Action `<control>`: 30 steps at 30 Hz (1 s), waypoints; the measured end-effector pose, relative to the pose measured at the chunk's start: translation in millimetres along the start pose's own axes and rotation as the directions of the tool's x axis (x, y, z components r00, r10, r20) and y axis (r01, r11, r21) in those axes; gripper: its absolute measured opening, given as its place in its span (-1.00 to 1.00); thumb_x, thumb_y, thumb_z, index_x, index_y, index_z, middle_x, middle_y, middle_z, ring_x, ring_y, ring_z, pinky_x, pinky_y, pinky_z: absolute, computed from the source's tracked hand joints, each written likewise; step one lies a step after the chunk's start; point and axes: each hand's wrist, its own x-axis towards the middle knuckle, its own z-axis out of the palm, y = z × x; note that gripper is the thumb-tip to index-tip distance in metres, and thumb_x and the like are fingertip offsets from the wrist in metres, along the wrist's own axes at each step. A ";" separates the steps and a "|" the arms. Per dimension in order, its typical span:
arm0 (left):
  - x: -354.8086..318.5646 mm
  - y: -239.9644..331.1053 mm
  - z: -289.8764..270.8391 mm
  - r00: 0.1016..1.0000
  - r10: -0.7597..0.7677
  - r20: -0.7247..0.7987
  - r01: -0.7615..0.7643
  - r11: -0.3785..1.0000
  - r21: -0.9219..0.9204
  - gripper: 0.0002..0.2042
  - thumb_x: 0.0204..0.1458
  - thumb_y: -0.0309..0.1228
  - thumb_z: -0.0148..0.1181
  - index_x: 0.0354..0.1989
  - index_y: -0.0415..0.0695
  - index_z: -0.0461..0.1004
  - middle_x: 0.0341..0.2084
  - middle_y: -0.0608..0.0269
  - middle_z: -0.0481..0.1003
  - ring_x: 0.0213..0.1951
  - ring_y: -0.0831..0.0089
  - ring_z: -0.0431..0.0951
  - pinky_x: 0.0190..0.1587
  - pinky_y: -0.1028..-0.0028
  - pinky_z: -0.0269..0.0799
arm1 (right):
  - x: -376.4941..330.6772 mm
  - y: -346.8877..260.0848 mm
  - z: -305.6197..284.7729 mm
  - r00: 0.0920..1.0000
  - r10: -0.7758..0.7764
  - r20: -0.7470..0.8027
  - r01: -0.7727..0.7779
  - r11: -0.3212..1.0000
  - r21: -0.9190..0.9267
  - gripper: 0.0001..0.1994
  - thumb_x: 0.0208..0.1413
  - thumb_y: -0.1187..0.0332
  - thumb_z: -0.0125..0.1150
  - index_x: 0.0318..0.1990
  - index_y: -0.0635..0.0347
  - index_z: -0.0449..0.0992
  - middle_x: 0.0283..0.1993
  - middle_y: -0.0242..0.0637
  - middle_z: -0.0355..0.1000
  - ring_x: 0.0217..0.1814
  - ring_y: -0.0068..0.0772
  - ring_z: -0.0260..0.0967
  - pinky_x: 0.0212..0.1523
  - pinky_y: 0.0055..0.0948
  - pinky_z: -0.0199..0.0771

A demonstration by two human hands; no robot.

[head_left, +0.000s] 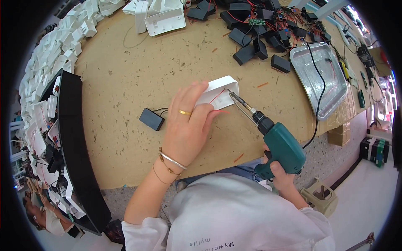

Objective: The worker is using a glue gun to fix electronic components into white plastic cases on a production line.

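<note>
My left hand is closed around a white plastic housing in the middle of the table, and a red wire shows by its fingers and runs into the housing. In my right hand is a green pistol-shaped soldering gun, its fingers wrapped round the handle. The gun's metal tip reaches the housing's open inside, close to the wire's end. Whether the tip touches the wire I cannot tell. Beside my left wrist lies a small black box, with dark leads running under the hand.
Black boxes with tangled wires pile up at the far right, next to a metal tray. The gun's black cord crosses that tray. White housings stand at the back, and more heap up far left. A black bin borders the table's left side.
</note>
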 end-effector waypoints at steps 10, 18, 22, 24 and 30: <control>9.1 8.9 -2.2 0.996 -0.078 -0.051 0.073 0.992 -0.100 -0.90 -0.23 -0.47 0.30 -0.50 -0.09 0.51 -0.54 0.39 0.48 -0.26 0.37 0.46 -0.02 0.27 0.25 | 1.0 2.6 -2.1 0.999 -0.028 0.021 0.028 0.999 -0.020 -0.42 -0.06 -0.01 0.22 -0.03 0.32 0.39 -0.14 -0.26 0.39 -0.32 -0.54 0.33 -0.28 -0.51 0.34; 19.1 9.0 11.1 0.987 -0.102 -0.121 0.092 0.992 -0.083 -0.92 -0.15 -0.55 0.20 -0.48 -0.22 0.42 -0.21 0.09 0.41 -0.24 0.18 0.43 -0.11 0.31 0.30 | -3.3 2.1 -2.8 0.998 0.048 0.036 -0.047 0.999 -0.023 -0.42 -0.04 -0.02 0.20 -0.03 0.31 0.39 -0.16 -0.28 0.39 -0.32 -0.53 0.31 -0.29 -0.51 0.33; 15.1 6.3 25.9 0.985 -0.170 -0.027 0.165 0.977 -0.138 -0.92 -0.17 -0.58 0.16 -0.53 -0.25 0.36 -0.17 0.07 0.39 -0.19 0.14 0.38 -0.13 0.29 0.30 | 0.2 4.0 -3.3 0.998 0.018 0.055 -0.016 1.000 -0.025 -0.43 -0.02 -0.02 0.18 -0.04 0.33 0.39 -0.21 -0.30 0.39 -0.33 -0.54 0.30 -0.30 -0.51 0.31; 13.4 6.8 30.6 0.987 -0.160 -0.030 0.156 0.983 -0.100 -0.91 -0.17 -0.57 0.16 -0.53 -0.24 0.36 -0.17 0.09 0.39 -0.20 0.15 0.38 -0.15 0.29 0.29 | -0.3 4.6 -3.2 0.998 0.014 0.055 -0.012 0.999 -0.030 -0.43 -0.01 -0.02 0.17 -0.05 0.35 0.39 -0.24 -0.32 0.38 -0.33 -0.54 0.30 -0.31 -0.51 0.30; 13.3 6.1 34.5 0.995 -0.064 -0.076 0.073 0.990 0.117 -0.90 -0.19 -0.51 0.18 -0.54 -0.20 0.37 -0.18 0.19 0.39 -0.25 0.20 0.37 -0.23 0.30 0.24 | 0.0 0.0 0.0 0.999 0.034 0.018 -0.034 0.999 -0.027 -0.42 -0.02 -0.03 0.17 -0.04 0.34 0.38 -0.24 -0.30 0.38 -0.35 -0.54 0.29 -0.32 -0.51 0.30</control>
